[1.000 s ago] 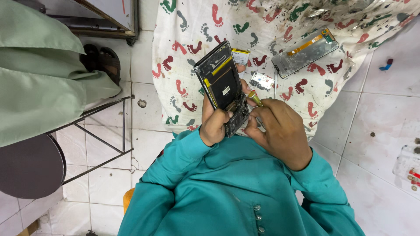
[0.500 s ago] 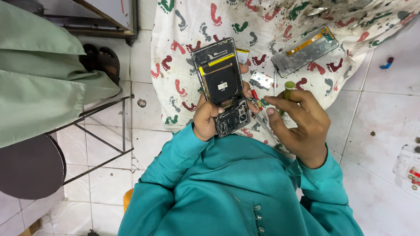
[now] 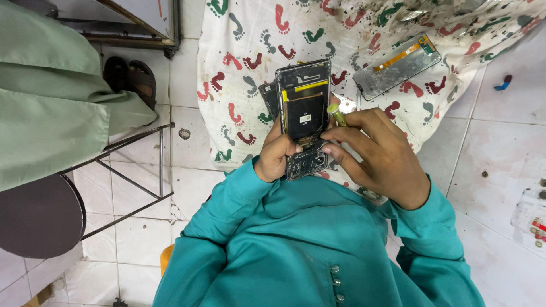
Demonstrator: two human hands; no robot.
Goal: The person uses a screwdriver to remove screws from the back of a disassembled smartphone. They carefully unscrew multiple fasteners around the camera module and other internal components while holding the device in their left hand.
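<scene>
The left hand (image 3: 277, 157) has its fingers clamped on an opened black smartphone with exposed battery (image 3: 304, 116); the right hand (image 3: 378, 153) has its fingers closed on a yellow-green screwdriver handle (image 3: 336, 114) above the footprint-patterned white cloth (image 3: 250, 62).

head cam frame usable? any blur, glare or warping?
Head view: even, soft light with faint shadows; the opened black phone with a yellow strip is sharp in the left hand; no motion blur on the right hand; mild sheen on the grey phone panel lying on the footprint-patterned cloth; floor tile lines bow slightly toward the edges.
</scene>
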